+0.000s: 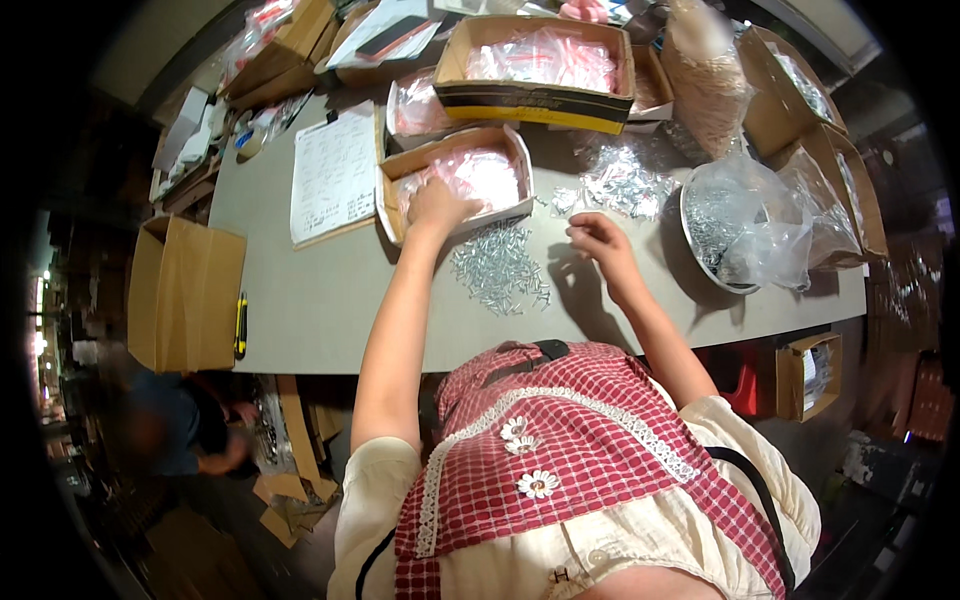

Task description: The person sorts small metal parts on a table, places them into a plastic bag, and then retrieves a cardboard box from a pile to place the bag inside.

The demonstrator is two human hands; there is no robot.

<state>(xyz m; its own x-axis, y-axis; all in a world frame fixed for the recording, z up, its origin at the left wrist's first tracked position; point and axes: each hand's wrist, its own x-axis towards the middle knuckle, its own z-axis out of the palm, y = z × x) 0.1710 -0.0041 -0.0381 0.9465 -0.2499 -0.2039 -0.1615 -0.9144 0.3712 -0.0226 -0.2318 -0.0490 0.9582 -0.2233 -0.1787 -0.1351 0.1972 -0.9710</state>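
My left hand reaches into a shallow open cardboard box holding small clear plastic bags with pink-red edging. Its fingertips are lost among the bags, so their grip is hidden. Just right of that box, my right hand is held over the table, its fingers loosely bent and apart, with nothing visible in them. Between my hands lies a loose pile of silver screws. Beyond my right hand is a heap of small filled clear packets.
A round metal bowl of small hardware, partly covered by a plastic bag, stands at right. A larger bag-filled box is behind. A clipboard with paper lies left, near a cardboard box and yellow cutter. Another person is lower left.
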